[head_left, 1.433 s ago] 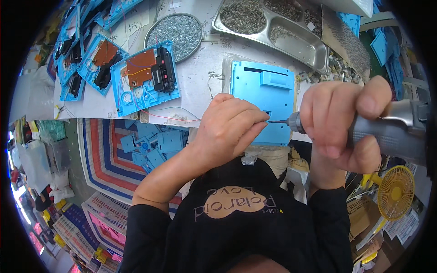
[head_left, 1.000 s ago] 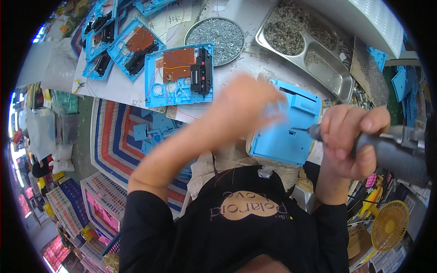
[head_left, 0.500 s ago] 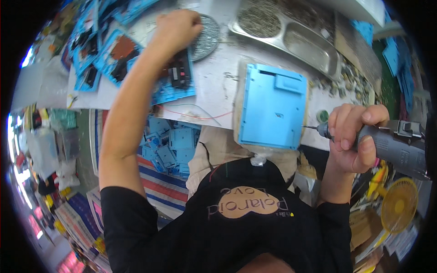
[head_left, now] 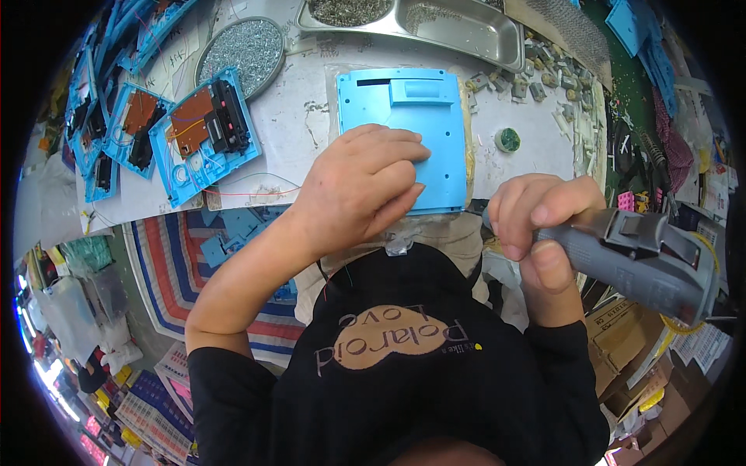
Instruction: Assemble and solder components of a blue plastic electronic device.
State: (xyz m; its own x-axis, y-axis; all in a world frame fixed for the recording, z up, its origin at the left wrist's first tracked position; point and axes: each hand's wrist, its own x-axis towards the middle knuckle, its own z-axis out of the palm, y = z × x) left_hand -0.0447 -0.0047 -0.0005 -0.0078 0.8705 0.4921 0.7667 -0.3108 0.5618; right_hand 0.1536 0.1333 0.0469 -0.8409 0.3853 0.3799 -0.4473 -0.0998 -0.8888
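Observation:
A light-blue plastic panel [head_left: 441, 159] lies in front of me at the table's near edge. My left hand [head_left: 361, 182] is over its left half, palm down, fingers bent and drawn together. Anything between those fingertips is too small or hidden to make out. To the right of the panel, my right hand [head_left: 544, 221] is wrapped round a grey electric screwdriver [head_left: 637, 260]. The tool lies sideways, and its front end points left toward the panel's lower right corner; the bit is hard to see. A round metal dish [head_left: 241, 56] of small silvery screws stands at the far left.
Left of the panel lie blue housings [head_left: 206, 136] with brown boards, black parts and thin wires. Beyond it is a steel divided tray [head_left: 462, 35] holding small metal parts. A small green-filled tub [head_left: 507, 140] and scattered small parts [head_left: 536, 74] are at right. Blue pieces [head_left: 237, 233] lie below the table.
My left hand has come from the screw dish down to the blue panel. The electric screwdriver in my right hand sits slightly lower and closer in. The whole view has shifted.

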